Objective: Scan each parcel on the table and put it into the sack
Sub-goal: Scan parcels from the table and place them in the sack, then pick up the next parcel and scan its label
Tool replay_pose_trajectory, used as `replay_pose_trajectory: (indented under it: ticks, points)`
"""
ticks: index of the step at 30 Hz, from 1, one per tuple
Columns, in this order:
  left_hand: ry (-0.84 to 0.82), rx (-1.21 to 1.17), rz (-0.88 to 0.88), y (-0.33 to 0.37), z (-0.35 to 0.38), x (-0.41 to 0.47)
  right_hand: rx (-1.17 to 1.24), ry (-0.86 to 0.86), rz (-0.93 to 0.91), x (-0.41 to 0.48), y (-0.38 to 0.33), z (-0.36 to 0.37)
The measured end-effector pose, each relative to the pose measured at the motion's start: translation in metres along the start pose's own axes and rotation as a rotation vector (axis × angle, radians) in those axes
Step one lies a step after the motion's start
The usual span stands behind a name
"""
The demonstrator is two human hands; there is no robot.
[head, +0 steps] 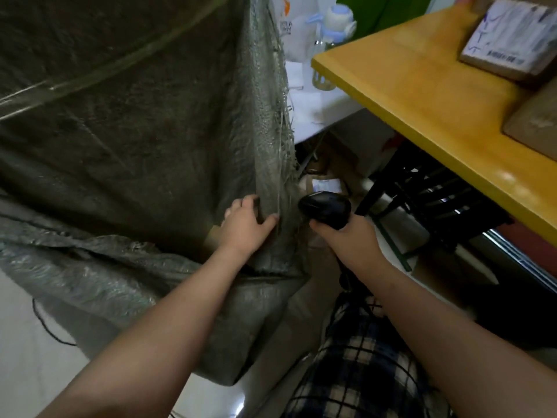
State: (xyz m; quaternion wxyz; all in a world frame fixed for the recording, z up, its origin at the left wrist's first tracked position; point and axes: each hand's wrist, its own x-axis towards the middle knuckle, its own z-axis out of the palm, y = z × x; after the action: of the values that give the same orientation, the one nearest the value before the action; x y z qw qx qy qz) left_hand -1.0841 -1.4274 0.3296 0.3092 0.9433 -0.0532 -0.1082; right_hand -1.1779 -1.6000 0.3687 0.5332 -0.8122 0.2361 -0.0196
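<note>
Your L hand (245,224) grips the sack (135,131) rim, thumb over the edge, so the mouth gapes for drops. R hand (351,239) wraps the scanner (325,208), ready to scan. Labelled parcel (509,40) sits on the yellow table (422,101), well apart, not yet bagged.

- One view only: head cam worn on me, wide-angle, straight lines bow near the edges.
- Faces forward and steeply down; my forearms run in from the bottom edge.
- Close range: left hand (245,224) and right hand (346,236) with the scanner (327,208) sit mid-frame; sack (120,131) fills the left half.
- Table (422,95) cuts the top-right corner, seen from above.
</note>
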Motion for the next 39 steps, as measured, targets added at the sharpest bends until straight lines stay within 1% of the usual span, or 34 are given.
replay_pose_trajectory:
  ticks: [5, 12, 15, 19, 23, 26, 28, 30, 33, 34, 37, 39]
  points:
    - [0.037, -0.003, 0.216, 0.057, -0.013, -0.028, -0.001, 0.088, -0.014, -0.023, -0.005, -0.042]
    - [0.022, -0.056, 0.519, 0.165, -0.005, -0.074, 0.029, 0.391, -0.112, -0.079, -0.005, -0.130]
    - [0.004, -0.090, 0.617, 0.204, 0.003, -0.095, 0.050, 0.486, -0.168, -0.109, -0.008, -0.165]
    - [-0.041, -0.111, 0.737, 0.252, 0.006, -0.116, 0.100, 0.593, -0.192, -0.140, -0.013, -0.211]
    - [-0.039, -0.138, 0.825, 0.305, 0.000, -0.122, 0.115, 0.703, -0.236, -0.156, -0.023, -0.257]
    - [0.018, -0.141, 0.891, 0.349, -0.011, -0.118, 0.120, 0.758, -0.264, -0.158, -0.038, -0.290]
    - [0.138, -0.130, 0.956, 0.381, -0.021, -0.111, 0.124, 0.779, -0.295, -0.155, -0.052, -0.313]
    - [0.267, -0.048, 1.032, 0.415, -0.029, -0.105, 0.132, 0.792, -0.318, -0.150, -0.066, -0.334]
    - [0.395, 0.264, 1.169, 0.463, -0.040, -0.092, 0.191, 0.796, -0.320, -0.137, -0.079, -0.357]
    - [0.409, 0.381, 1.200, 0.476, -0.041, -0.086, 0.212, 0.804, -0.314, -0.131, -0.081, -0.363]
    - [0.362, 0.659, 1.222, 0.509, -0.045, -0.067, 0.271, 0.789, -0.287, -0.121, -0.083, -0.375]
    - [0.414, 0.774, 1.269, 0.522, -0.047, -0.062, 0.300, 0.762, -0.263, -0.117, -0.082, -0.380]
